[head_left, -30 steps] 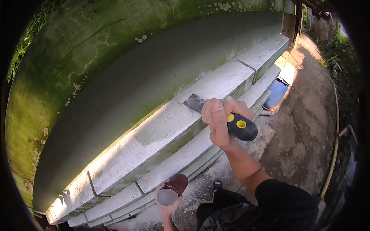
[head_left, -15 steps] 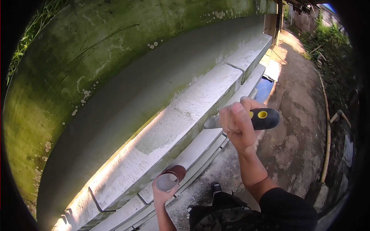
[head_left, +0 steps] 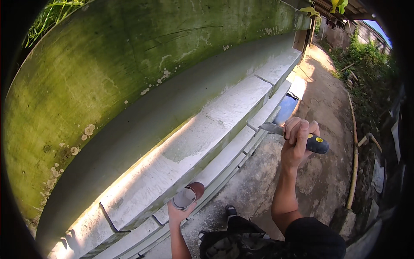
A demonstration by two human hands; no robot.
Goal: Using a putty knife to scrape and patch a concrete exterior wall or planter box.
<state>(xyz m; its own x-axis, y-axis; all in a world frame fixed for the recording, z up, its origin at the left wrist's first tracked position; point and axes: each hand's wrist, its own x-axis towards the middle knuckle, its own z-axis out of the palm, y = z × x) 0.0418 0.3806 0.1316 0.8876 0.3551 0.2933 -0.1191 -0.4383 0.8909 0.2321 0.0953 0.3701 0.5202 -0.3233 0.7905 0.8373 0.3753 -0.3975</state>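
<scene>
**Scraper [head_left: 318, 145] points left from the right hand [head_left: 298, 140]**

The fingers of the right hand are curled around the scraper, whose long axis runs sideways: the blade is to the left of these fingers, the handle end to their right and slightly lower. The concrete ledge [head_left: 211, 123] lies left of them, beyond the blade. The left hand [head_left: 180, 211], nearer to this ledge, has fingers wrapped around a brown cup [head_left: 198, 188]; whether the cup touches the ledge, I cannot tell.

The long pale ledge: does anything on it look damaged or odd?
Possibly: a dull, ragged-edged patch interrupts the whitish surface of the pale ledge. Dark gaps also cross it; I cannot tell whether cracks or joints.
</scene>
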